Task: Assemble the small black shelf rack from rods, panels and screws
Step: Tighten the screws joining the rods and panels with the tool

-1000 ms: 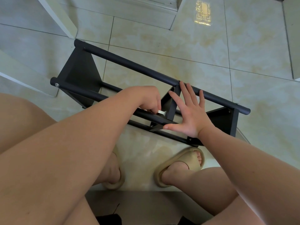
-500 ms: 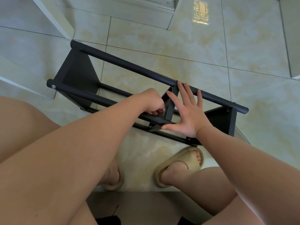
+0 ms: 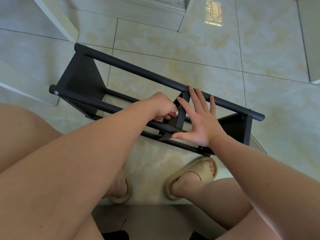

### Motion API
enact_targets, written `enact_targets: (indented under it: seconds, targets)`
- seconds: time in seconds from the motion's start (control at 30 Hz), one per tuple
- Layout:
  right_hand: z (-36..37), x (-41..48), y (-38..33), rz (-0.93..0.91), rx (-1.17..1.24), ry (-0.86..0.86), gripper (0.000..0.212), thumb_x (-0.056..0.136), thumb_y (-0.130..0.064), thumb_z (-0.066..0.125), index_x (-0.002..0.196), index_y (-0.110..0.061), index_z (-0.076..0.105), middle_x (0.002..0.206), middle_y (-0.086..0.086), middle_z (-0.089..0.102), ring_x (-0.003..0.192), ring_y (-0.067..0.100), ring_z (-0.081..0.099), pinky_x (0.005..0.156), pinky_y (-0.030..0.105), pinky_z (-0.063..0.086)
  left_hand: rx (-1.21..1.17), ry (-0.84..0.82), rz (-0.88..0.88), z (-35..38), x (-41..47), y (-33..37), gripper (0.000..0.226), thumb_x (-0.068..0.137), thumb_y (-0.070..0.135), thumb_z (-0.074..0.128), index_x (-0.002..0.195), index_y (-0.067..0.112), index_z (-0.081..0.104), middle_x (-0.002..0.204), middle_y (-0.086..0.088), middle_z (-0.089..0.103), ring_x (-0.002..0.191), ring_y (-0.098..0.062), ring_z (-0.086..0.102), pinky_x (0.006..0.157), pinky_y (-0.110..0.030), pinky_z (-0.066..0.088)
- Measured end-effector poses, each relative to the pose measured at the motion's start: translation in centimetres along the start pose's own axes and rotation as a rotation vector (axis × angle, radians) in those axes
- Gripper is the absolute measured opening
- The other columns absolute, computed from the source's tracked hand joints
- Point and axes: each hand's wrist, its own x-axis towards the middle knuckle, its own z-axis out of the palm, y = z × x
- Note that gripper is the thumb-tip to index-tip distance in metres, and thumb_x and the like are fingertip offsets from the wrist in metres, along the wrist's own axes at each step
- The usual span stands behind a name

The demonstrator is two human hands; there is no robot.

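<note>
Black shelf rack lies on the tiled floor: long rods run between a left end panel and a right end panel, and a middle panel stands between the rods. Left hand has its fingers curled at the left face of the middle panel; whether they pinch anything cannot be told. Right hand is flat with fingers spread, resting on the middle panel's right side, its fingertips at the far rod, above a beige slipper.

black rack | on floor | rods joining end panels | middle panel upright
</note>
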Motion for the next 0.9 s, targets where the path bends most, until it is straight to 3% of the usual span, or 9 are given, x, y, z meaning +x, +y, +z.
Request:
enact_targets:
  seconds: [0.3, 0.4, 0.57, 0.7, 0.9]
  targets:
    - [0.02, -0.02, 0.0, -0.006, 0.009, 0.012, 0.117, 0.067, -0.101, 0.029, 0.161, -0.033, 0.014, 0.17, 0.007, -0.011, 0.156, 0.027, -0.015, 0.121, 0.065, -0.007, 0.026, -0.023, -0.031, 0.0, 0.16, 0.09, 0.021, 0.1, 0.021, 0.056, 0.113, 0.011, 0.067, 0.094, 0.004, 0.071, 0.084, -0.011, 0.065, 0.088, -0.034, 0.05]
    - [0.03, -0.05, 0.0, -0.007, 0.008, 0.011, 0.117, 0.067, -0.101, 0.028, 0.161, -0.033, 0.013, 0.17, 0.007, -0.011, 0.156, 0.027, -0.015, 0.12, 0.065, -0.007, -0.013, -0.035, -0.051, -0.11, 0.21, 0.04, 0.015, 0.101, 0.022, 0.055, 0.104, 0.014, 0.066, 0.089, 0.006, 0.071, 0.084, -0.01, 0.064, 0.089, -0.032, 0.049]
    - [0.18, -0.14, -0.13, -0.009, 0.011, 0.016, 0.118, 0.067, -0.102, 0.028, 0.161, -0.034, 0.012, 0.17, 0.008, -0.012, 0.155, 0.026, -0.017, 0.12, 0.065, -0.008, 0.003, -0.074, -0.105, 0.03, 0.15, 0.01, 0.02, 0.103, 0.023, 0.05, 0.088, 0.016, 0.06, 0.081, 0.007, 0.07, 0.079, -0.009, 0.063, 0.076, -0.027, 0.048]
    - [0.17, -0.14, -0.16, -0.01, 0.008, 0.016, 0.118, 0.066, -0.102, 0.027, 0.161, -0.033, 0.012, 0.17, 0.007, -0.012, 0.155, 0.026, -0.017, 0.12, 0.065, -0.008, 0.024, -0.089, -0.106, -0.06, -0.05, 0.08, 0.019, 0.105, 0.022, 0.046, 0.092, 0.015, 0.058, 0.083, 0.007, 0.07, 0.082, -0.009, 0.062, 0.075, -0.026, 0.048]
    - [0.05, -0.16, -0.21, -0.008, 0.01, 0.012, 0.119, 0.066, -0.103, 0.026, 0.161, -0.032, 0.013, 0.17, 0.008, -0.011, 0.155, 0.025, -0.018, 0.12, 0.064, -0.009, 0.09, -0.118, -0.079, -0.2, -0.1, 0.01, 0.017, 0.105, 0.019, 0.042, 0.108, 0.014, 0.058, 0.086, 0.007, 0.068, 0.089, -0.011, 0.059, 0.092, -0.033, 0.046]
